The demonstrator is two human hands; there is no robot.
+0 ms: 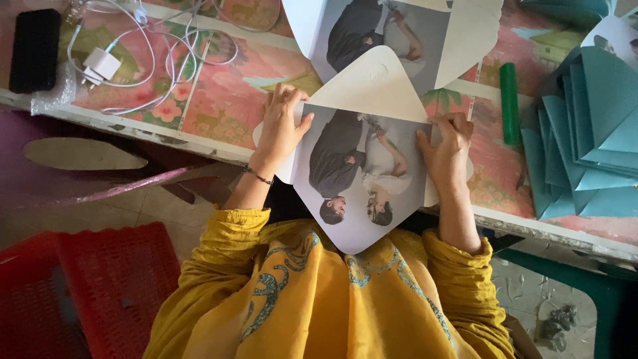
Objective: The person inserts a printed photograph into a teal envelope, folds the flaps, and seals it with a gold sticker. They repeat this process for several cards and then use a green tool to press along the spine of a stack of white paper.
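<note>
now both hands [365, 136] press flat on the unfolded photo envelope's [362, 179] side flaps.

You sit at a small home craft workshop, worn table [166, 136] under floral oilcloth, teal envelopes [585, 133] stacked at right, printed photo cards [392, 33] at top, red plastic crate [113, 286] lower left.

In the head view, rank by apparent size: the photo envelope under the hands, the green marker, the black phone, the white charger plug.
1. photo envelope
2. black phone
3. green marker, much slimmer than the phone
4. white charger plug
</note>
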